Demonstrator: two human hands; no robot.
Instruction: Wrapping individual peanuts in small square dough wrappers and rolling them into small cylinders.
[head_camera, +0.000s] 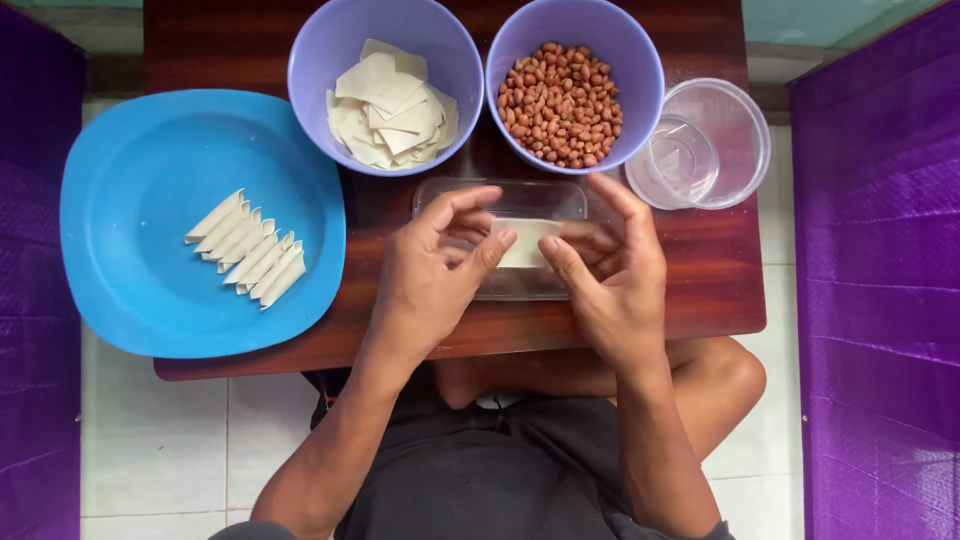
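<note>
Fingers of both hands pinch one pale, thin dough sheet (527, 243): the left hand (432, 270) clamps its left end between thumb and forefinger, the right hand (612, 270) grips its right end. The sheet is held flat just above a clear rectangular plastic tray (520, 195), smooth and glossy. Behind it stand two round lilac plastic bowls: the left bowl (310, 70) holds a loose heap of matte square sheets (390, 105), the right bowl (640, 70) small reddish-brown peanuts (560, 100). A clear round tub (735, 125) sits to the right. On the blue plate (130, 220), seven folded rolls (248, 250) lie side by side in a slanting row. All rest on a dark reddish wooden table (720, 270) over pale floor tiles (150, 450), with purple woven sheeting (880, 300) at both sides.
</note>
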